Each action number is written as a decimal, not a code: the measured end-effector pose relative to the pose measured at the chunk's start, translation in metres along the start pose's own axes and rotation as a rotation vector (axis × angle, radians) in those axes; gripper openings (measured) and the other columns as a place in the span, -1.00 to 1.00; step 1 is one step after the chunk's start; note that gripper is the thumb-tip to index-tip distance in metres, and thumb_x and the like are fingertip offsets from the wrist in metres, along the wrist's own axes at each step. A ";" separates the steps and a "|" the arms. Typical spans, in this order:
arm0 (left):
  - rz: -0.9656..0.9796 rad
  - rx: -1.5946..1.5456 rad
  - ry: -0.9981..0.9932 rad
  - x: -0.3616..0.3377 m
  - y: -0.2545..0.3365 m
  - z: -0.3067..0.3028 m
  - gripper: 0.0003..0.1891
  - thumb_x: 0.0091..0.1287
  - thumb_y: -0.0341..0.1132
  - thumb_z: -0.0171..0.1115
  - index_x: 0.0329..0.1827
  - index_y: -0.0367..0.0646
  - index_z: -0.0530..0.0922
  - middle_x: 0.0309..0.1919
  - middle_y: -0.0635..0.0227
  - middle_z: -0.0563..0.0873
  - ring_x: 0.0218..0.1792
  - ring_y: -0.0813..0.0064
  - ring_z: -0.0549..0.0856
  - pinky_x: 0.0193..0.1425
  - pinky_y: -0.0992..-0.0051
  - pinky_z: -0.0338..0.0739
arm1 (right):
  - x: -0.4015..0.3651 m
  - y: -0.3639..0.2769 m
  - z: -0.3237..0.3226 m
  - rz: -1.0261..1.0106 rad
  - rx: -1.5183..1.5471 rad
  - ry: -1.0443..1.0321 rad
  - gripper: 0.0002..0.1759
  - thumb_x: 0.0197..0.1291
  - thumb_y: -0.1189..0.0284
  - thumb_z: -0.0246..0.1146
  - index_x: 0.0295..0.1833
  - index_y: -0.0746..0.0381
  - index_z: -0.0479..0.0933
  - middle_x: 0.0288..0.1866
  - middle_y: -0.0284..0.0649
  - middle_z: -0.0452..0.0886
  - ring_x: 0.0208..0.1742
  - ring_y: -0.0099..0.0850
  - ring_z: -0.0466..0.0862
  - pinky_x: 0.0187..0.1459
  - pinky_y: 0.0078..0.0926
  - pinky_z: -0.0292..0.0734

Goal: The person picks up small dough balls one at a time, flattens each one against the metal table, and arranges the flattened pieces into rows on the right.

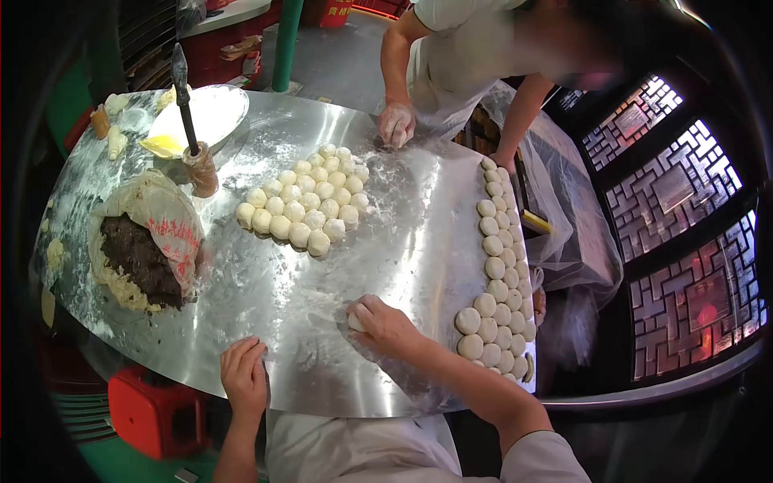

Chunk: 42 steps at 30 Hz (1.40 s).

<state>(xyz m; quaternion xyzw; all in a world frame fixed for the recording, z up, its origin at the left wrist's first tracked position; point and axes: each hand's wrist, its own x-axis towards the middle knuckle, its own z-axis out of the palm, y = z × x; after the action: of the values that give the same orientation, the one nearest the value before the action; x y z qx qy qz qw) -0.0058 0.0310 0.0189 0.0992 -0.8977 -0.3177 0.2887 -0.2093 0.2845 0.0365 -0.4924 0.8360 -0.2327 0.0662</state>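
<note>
My right hand point(382, 324) is cupped over a pale dough ball point(355, 323) on the floured steel table, its fingers curled round it. Part of the ball shows at the thumb side; the rest is hidden under the palm. By the near edge, my left hand point(244, 373) rests on the tabletop with loosely bent fingers and nothing visible in it. Beyond my hands sits a cluster of round dough balls point(295, 211). To the right, flattened dough rounds point(488, 329) lie in rows along the table's edge.
A bag of dark filling point(138, 262) lies on the left, near a jar point(201, 171) holding a dark-handled tool and a white floury tray point(229, 109). Across the table, a co-worker's fist point(397, 124) presses on the surface. A red stool point(153, 414) stands below left.
</note>
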 end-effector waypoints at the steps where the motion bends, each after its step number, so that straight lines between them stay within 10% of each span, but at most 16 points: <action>1: -0.011 0.000 -0.014 0.000 0.000 0.000 -0.75 0.30 -0.58 0.21 0.00 -0.28 0.71 0.05 0.12 0.76 0.15 0.03 0.69 0.29 0.12 0.50 | -0.008 -0.003 0.001 0.134 0.012 0.039 -0.48 0.30 0.27 0.41 0.25 0.27 0.42 0.08 0.03 0.53 0.06 0.04 0.65 0.04 -0.09 0.65; 5: 0.025 0.083 -0.051 -0.005 0.003 0.010 -0.70 0.31 -0.50 0.24 0.10 -0.30 0.67 0.14 0.08 0.70 0.26 0.01 0.62 0.45 -0.05 0.34 | -0.036 0.038 -0.014 0.553 0.092 0.247 -0.49 0.32 0.23 0.42 0.18 0.29 0.42 0.05 0.11 0.57 0.00 0.11 0.65 -0.04 -0.05 0.61; 12: 0.674 -0.089 -0.680 -0.047 0.129 0.112 -0.47 0.48 -0.06 0.25 0.40 -0.18 0.56 0.44 0.15 0.58 0.51 0.12 0.49 0.63 -0.20 0.14 | -0.071 0.029 -0.054 0.603 0.381 0.429 -0.60 0.38 0.31 0.37 0.15 0.30 0.42 -0.26 -0.03 0.63 -0.33 -0.20 0.67 -0.20 -0.23 0.59; 19: 0.900 0.023 -0.696 -0.017 0.152 0.180 -0.31 0.54 0.25 0.05 0.62 0.12 0.39 0.62 0.30 0.40 0.64 0.12 0.31 0.68 -0.23 0.01 | -0.086 0.020 -0.059 0.589 0.541 0.481 -0.69 0.41 0.35 0.34 0.16 0.23 0.52 -0.25 -0.06 0.62 -0.34 -0.34 0.63 -0.22 -0.30 0.58; 26: 0.243 0.376 -0.528 0.091 0.049 0.136 -0.33 0.51 0.03 0.21 0.60 -0.08 0.38 0.69 0.15 0.24 0.72 -0.02 0.09 0.72 -0.23 -0.17 | -0.096 -0.005 -0.033 0.415 0.285 0.326 -0.56 0.33 0.34 0.38 0.22 0.25 0.45 0.09 0.06 0.56 0.07 0.08 0.64 0.02 -0.03 0.59; 31: 0.297 0.272 -0.336 0.082 0.035 0.054 -0.48 0.46 -0.24 0.26 0.46 -0.15 0.51 0.60 0.07 0.38 0.67 -0.02 0.21 0.72 -0.16 -0.11 | -0.085 -0.011 0.004 0.390 -0.134 0.160 -0.57 0.34 0.24 0.36 0.14 0.22 0.40 0.09 0.00 0.51 0.06 0.02 0.66 -0.08 -0.03 0.67; 42: 0.013 0.181 -0.134 0.003 -0.022 0.001 -0.62 0.47 -0.40 0.17 0.33 -0.12 0.65 0.50 0.14 0.51 0.60 0.01 0.34 0.70 -0.06 0.04 | -0.073 0.004 -0.010 0.462 -0.028 0.061 -0.48 0.25 0.27 0.46 0.21 0.19 0.43 0.16 -0.02 0.51 0.02 0.09 0.69 -0.02 -0.03 0.67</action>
<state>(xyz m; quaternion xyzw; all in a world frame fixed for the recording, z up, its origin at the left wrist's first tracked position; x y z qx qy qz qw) -0.0090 0.0134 0.0055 0.0975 -0.9406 -0.2393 0.2202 -0.1787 0.3519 0.0355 -0.2815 0.9314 -0.2143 0.0858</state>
